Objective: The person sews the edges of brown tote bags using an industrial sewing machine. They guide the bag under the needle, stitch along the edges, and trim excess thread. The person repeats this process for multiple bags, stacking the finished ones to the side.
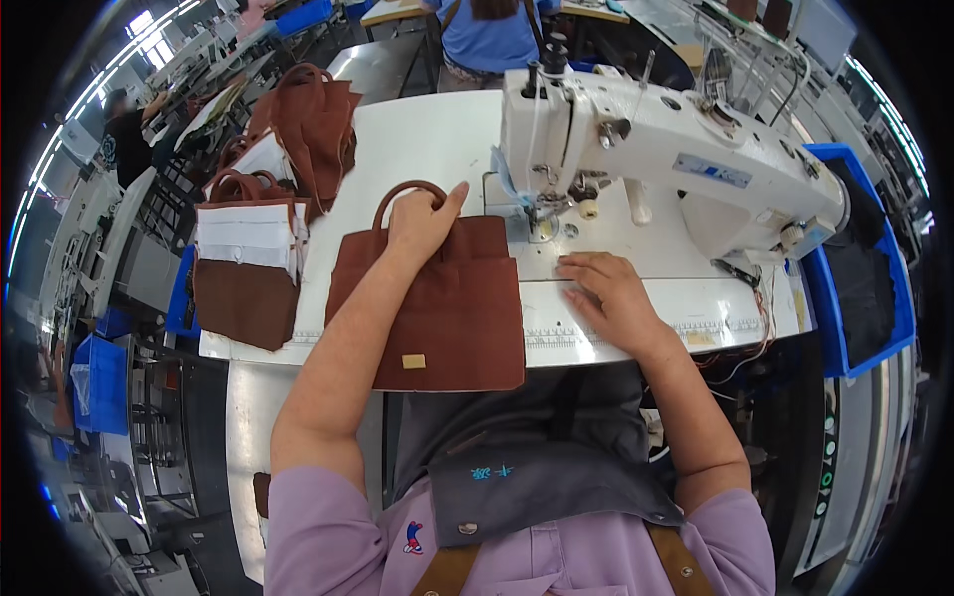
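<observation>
A flat reddish-brown bag panel (452,338) with a rolled handle (397,191) lies on the white sewing table, its lower edge reaching the table's front. It carries a small yellow patch. My left hand (422,226) is closed on the panel's top by the handle, thumb pointing outward and fingertips partly hidden. Nothing is held in my right hand (606,296), which rests on the table right of the panel with fingers apart. The white sewing machine (636,129) stands beyond it, its needle area (542,214) just right of the panel's upper corner.
At the table's left are stacked brown bag pieces with handles (246,298) and a taller pile (316,129). A blue bin (907,318) holding dark material sits at the right. Loose wires (765,318) hang by the right edge. A person in blue (489,40) sits ahead.
</observation>
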Demonstrator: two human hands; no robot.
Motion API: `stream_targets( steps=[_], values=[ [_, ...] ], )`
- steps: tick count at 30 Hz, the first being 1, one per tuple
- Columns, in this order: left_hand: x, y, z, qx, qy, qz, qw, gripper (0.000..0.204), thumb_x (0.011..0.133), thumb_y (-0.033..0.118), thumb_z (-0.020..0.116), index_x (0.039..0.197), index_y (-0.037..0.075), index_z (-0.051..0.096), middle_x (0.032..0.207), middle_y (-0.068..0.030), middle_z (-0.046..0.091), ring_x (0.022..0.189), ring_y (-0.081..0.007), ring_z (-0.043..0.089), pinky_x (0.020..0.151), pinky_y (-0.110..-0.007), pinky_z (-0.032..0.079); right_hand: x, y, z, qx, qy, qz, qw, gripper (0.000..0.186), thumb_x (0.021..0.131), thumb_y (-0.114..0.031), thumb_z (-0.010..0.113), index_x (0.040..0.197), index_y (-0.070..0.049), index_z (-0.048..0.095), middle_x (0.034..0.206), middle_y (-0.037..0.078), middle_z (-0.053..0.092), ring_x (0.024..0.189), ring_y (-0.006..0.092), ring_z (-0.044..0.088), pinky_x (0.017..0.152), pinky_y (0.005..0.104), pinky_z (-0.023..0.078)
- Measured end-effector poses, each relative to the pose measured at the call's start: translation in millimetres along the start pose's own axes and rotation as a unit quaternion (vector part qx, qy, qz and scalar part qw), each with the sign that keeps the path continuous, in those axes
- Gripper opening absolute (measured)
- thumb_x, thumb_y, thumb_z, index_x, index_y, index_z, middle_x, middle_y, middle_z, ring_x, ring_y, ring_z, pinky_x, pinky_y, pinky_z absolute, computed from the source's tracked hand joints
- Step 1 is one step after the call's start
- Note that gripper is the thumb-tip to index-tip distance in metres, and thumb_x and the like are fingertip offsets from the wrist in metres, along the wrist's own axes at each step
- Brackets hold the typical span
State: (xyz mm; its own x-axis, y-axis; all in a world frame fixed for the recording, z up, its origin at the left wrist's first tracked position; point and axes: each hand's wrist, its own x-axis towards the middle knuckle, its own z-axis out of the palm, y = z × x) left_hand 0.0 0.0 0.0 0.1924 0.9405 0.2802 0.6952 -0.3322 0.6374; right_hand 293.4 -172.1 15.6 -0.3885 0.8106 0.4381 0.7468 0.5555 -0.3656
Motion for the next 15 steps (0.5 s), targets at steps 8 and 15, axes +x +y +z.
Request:
stream_targets(
  steps=[8,15],
  values=[
    [-37.2,86.7,-26.1,0.135,-0.014,0.093,0.986,0.044,0.088,0.046,0.079,0.091,0.002,0.078,0.090,-0.0151,0.073,0.090,-0.0316,0.070,0.080,-0.042,0.054,1.2,-1.8,2.5,-0.001,0.036,-0.003,0.999,0.030,0.091,-0.014,0.072,0.120,-0.006,0.071,0.123,0.010,0.070,0.114,0.0292,0.064,0.099,0.0438,0.049],
    [-86.6,85.7,-3.0,0.067,-0.087,0.293,0.950,0.035,0.081,0.028,0.087,0.107,0.009,0.073,0.131,-0.0088,0.065,0.123,-0.0307,0.060,0.106,-0.045,0.044,8.0,-3.4,11.3,0.018,0.000,-0.046,0.999,0.034,0.095,-0.017,0.068,0.128,-0.008,0.067,0.136,0.008,0.067,0.128,0.0283,0.060,0.108,0.0447,0.045]
  ],
)
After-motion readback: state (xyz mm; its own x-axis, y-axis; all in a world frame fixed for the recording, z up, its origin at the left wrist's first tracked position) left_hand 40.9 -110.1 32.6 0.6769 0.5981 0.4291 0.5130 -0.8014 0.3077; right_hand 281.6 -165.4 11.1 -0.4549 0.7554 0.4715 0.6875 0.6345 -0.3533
